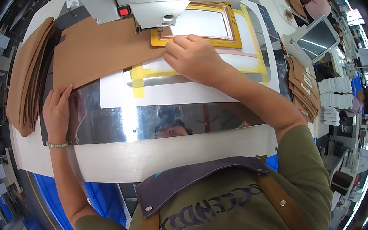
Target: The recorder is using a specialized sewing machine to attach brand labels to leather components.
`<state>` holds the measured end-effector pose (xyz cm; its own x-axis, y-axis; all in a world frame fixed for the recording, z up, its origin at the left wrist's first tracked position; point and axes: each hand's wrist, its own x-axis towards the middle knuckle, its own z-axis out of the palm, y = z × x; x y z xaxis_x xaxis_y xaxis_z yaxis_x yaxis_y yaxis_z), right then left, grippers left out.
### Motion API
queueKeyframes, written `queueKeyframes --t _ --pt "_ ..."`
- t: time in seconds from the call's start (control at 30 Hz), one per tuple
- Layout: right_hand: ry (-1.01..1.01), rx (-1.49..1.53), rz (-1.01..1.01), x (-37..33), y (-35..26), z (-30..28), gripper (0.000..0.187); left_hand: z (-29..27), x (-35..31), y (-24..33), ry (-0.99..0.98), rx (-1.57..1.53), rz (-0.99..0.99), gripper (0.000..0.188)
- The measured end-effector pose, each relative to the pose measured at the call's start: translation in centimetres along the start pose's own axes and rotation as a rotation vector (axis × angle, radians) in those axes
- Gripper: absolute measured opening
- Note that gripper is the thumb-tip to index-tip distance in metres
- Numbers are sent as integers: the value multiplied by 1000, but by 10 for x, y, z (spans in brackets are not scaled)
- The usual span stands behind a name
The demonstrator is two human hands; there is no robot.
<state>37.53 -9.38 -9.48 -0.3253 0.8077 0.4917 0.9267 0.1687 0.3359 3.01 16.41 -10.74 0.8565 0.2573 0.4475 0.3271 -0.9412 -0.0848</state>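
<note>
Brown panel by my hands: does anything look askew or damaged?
Slightly askew, no damage visible: the brown panel, between your left hand and right hand, has its near edge slanting against the white sheet.

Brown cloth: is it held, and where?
The left hand touches the brown cloth at its near left corner, the right hand at its right end; any grip is unclear.
</note>
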Motion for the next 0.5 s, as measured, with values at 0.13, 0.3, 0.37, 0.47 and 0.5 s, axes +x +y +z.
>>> queueKeyframes --t 0.13,0.3,0.37,0.47,0.5 --pt "-116 -27 59 -37 23 -22 7 24 43 16 60 -137 113 27" --pt "-293 -104 148 -98 53 -55 6 51 105 53 99 -227 354 25" --pt "-356 -153 197 -120 64 -64 5 62 127 69 102 -239 450 26" --pt "-380 -262 317 -144 84 -66 5 71 149 91 68 -160 579 38" --pt "-388 -269 334 -150 90 -64 5 71 152 95 69 -169 596 38"
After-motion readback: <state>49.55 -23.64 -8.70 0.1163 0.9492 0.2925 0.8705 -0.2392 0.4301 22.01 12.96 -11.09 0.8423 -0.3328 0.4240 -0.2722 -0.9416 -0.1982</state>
